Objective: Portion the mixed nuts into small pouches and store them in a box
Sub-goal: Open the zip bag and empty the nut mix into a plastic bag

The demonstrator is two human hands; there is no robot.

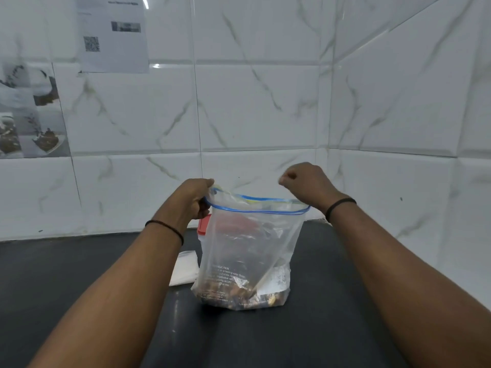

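- Zip bag: clear thin plastic w/ blue zip strip at rim, stands upright on countertop, centre of scene. Mouth gapes open in a flattened oval. White printed text on near face, lower left.
- Mixed nuts: brown, lumpy, shallow layer at bag bottom.
- Left hand: fingers curled, pinching bag rim at left end of zip.
- Right hand: above right end of rim, fingers curled into loose fist. Contact w/ rim: cannot tell.
- Box: behind bag on far side, red lid, translucent body; mostly hidden by bag.
- Small pouches: flat, whitish translucent stack, lying on countertop just left of bag.
- Countertop: dark, smooth, slight sheen.
- Wall: glossy white marble-look tiles w/ grey veins, corner at right.
- Paper sheet: taped to wall, far left, QR code printed.
- Dark thin band on each wrist.
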